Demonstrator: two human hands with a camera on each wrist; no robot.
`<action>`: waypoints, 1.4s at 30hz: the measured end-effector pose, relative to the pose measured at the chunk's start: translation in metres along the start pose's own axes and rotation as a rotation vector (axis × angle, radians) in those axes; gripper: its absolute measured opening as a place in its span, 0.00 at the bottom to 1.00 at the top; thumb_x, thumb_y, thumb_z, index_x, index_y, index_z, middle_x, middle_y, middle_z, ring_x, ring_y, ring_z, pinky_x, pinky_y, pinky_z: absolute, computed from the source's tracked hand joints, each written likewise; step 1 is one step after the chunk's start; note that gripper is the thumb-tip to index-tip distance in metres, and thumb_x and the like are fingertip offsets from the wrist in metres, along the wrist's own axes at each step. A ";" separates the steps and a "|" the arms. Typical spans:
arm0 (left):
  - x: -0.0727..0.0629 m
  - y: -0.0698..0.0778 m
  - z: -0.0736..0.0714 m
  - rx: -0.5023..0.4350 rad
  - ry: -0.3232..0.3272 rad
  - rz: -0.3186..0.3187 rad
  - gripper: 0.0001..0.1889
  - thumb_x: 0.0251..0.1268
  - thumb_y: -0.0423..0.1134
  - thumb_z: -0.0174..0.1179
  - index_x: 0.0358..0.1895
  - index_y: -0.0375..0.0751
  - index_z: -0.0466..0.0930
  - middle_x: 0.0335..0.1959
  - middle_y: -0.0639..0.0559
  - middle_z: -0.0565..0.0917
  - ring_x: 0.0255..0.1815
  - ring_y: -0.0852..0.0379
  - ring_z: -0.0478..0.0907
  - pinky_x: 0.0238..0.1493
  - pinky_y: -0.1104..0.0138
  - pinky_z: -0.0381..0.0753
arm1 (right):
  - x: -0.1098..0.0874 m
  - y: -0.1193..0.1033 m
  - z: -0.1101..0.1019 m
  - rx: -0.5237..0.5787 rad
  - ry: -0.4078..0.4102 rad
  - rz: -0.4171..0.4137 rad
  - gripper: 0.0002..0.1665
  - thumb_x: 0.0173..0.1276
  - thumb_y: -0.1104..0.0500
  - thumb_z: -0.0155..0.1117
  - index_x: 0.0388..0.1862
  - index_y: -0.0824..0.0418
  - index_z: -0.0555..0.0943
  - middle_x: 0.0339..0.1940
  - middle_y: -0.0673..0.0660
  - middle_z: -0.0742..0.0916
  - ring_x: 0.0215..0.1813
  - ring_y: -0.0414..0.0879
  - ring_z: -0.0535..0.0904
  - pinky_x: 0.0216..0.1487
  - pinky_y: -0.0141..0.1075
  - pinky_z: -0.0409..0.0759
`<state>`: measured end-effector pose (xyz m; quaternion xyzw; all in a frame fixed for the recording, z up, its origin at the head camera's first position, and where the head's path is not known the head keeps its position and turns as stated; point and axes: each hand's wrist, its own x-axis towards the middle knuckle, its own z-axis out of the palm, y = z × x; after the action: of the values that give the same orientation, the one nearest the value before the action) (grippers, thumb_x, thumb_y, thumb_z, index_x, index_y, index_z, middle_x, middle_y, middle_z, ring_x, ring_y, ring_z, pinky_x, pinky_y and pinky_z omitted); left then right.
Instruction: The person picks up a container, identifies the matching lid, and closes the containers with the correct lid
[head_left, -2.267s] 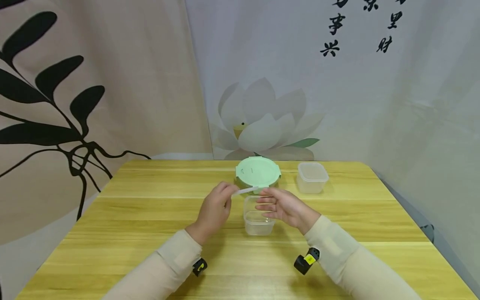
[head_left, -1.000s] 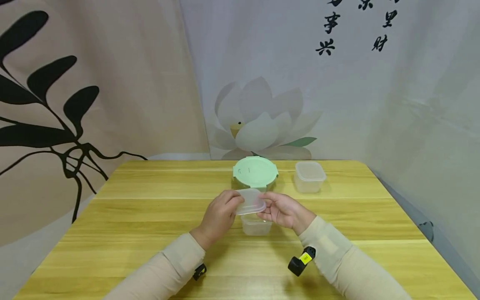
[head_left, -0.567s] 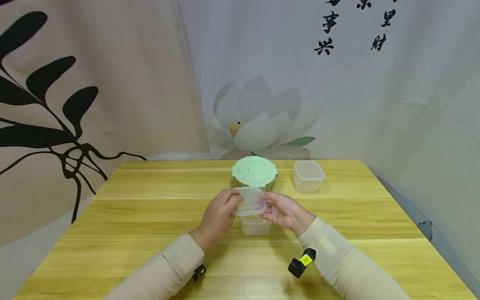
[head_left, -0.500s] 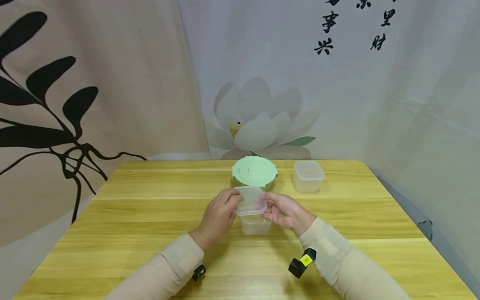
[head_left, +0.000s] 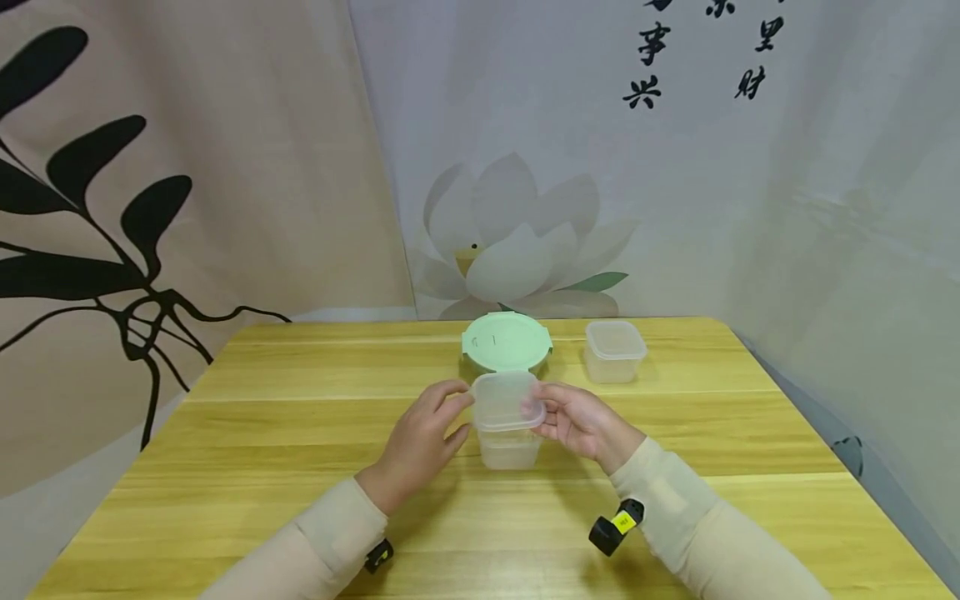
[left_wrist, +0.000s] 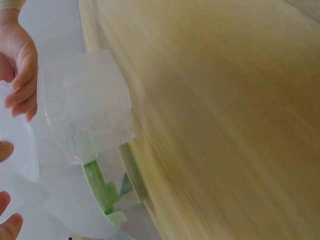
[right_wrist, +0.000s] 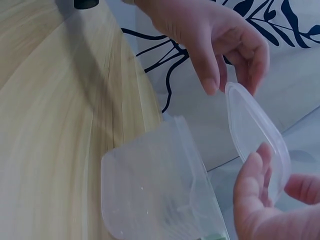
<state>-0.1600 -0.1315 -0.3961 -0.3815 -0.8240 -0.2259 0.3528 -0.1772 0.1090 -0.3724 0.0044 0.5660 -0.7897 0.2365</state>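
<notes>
My right hand point(head_left: 585, 419) pinches a translucent square lid point(head_left: 501, 402) by its right edge, thumb on one face and fingers on the other. The lid is tilted above a clear square food container point(head_left: 510, 454) that stands upright on the table. My left hand point(head_left: 418, 435) is at the lid's left edge with thumb and fingers spread. The right wrist view has the left hand point(right_wrist: 215, 37) just off the lid point(right_wrist: 265, 127), holding nothing. Only fingertips of the left hand show in the left wrist view, near the container point(left_wrist: 85, 105).
Behind the container stands a round food box with a mint-green lid point(head_left: 507, 342). A second square container point(head_left: 615, 352), lidded, is at the back right. All stand on a wooden table point(head_left: 300, 383) before a printed curtain point(head_left: 510, 167).
The lid has turned from nearly edge-on to face the head camera. Both hands held it earlier; now my left hand has let go and drawn back slightly left. The right hand keeps its pinch.
</notes>
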 end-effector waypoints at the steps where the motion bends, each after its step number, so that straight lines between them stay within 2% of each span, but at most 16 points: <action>1: -0.001 0.000 -0.001 -0.004 -0.012 -0.010 0.23 0.41 0.28 0.77 0.45 0.36 0.79 0.48 0.42 0.78 0.50 0.46 0.77 0.48 0.59 0.82 | 0.000 0.000 -0.001 0.000 0.002 -0.001 0.09 0.77 0.62 0.44 0.50 0.66 0.69 0.32 0.50 0.84 0.35 0.39 0.81 0.41 0.30 0.81; 6: -0.001 0.001 -0.008 -0.070 -0.088 -0.103 0.28 0.42 0.35 0.78 0.50 0.35 0.78 0.51 0.43 0.77 0.53 0.47 0.76 0.53 0.59 0.80 | -0.003 -0.002 -0.004 -0.006 -0.004 -0.012 0.10 0.77 0.62 0.43 0.51 0.66 0.68 0.33 0.50 0.84 0.36 0.39 0.81 0.41 0.30 0.81; 12: 0.005 0.003 -0.013 -0.181 -0.201 -0.270 0.34 0.42 0.39 0.78 0.57 0.34 0.75 0.55 0.44 0.75 0.57 0.48 0.74 0.59 0.58 0.76 | -0.006 -0.002 -0.007 -0.039 -0.032 -0.027 0.10 0.77 0.62 0.43 0.52 0.65 0.67 0.34 0.50 0.83 0.38 0.38 0.80 0.43 0.30 0.80; 14: 0.009 0.003 -0.014 -0.235 -0.242 -0.349 0.35 0.44 0.40 0.77 0.59 0.33 0.73 0.57 0.43 0.74 0.59 0.47 0.73 0.60 0.56 0.75 | -0.008 -0.002 -0.008 -0.051 -0.036 -0.031 0.11 0.78 0.63 0.43 0.54 0.65 0.66 0.35 0.50 0.83 0.38 0.38 0.80 0.43 0.30 0.80; 17: 0.018 0.003 -0.015 -0.346 -0.288 -0.504 0.33 0.52 0.38 0.73 0.62 0.33 0.70 0.58 0.42 0.73 0.60 0.46 0.72 0.60 0.54 0.74 | -0.009 -0.001 -0.010 -0.066 -0.043 -0.036 0.12 0.78 0.63 0.42 0.55 0.66 0.66 0.36 0.50 0.84 0.39 0.39 0.81 0.44 0.30 0.80; 21: 0.030 -0.001 -0.014 -0.521 -0.292 -0.721 0.27 0.62 0.34 0.66 0.62 0.32 0.69 0.58 0.40 0.74 0.58 0.45 0.73 0.56 0.53 0.76 | -0.010 0.000 -0.011 -0.087 -0.038 -0.044 0.13 0.77 0.63 0.43 0.56 0.67 0.66 0.37 0.51 0.83 0.40 0.39 0.81 0.45 0.31 0.80; 25: 0.040 -0.006 -0.012 -0.617 -0.294 -0.863 0.22 0.65 0.34 0.62 0.61 0.34 0.71 0.57 0.41 0.75 0.55 0.46 0.76 0.51 0.57 0.80 | -0.010 0.001 -0.010 -0.102 -0.010 -0.050 0.14 0.76 0.64 0.44 0.57 0.68 0.65 0.37 0.51 0.83 0.39 0.39 0.81 0.44 0.30 0.80; 29: 0.046 -0.010 -0.008 -0.645 -0.309 -0.913 0.22 0.65 0.34 0.62 0.61 0.34 0.72 0.58 0.41 0.75 0.53 0.47 0.77 0.48 0.58 0.81 | -0.010 0.001 -0.008 -0.117 0.001 -0.054 0.17 0.76 0.65 0.43 0.60 0.71 0.63 0.37 0.51 0.83 0.39 0.39 0.81 0.44 0.30 0.80; 42: 0.053 -0.015 0.003 -0.667 -0.302 -0.925 0.22 0.63 0.31 0.63 0.59 0.30 0.72 0.50 0.40 0.79 0.48 0.46 0.78 0.47 0.59 0.81 | -0.007 -0.001 -0.002 -0.130 0.018 -0.056 0.18 0.75 0.64 0.46 0.61 0.70 0.63 0.37 0.51 0.83 0.39 0.39 0.82 0.42 0.31 0.81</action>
<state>-0.1974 -0.1131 -0.3595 -0.1006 -0.8304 -0.5463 -0.0428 -0.1716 0.1137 -0.3706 -0.0198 0.6180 -0.7577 0.2089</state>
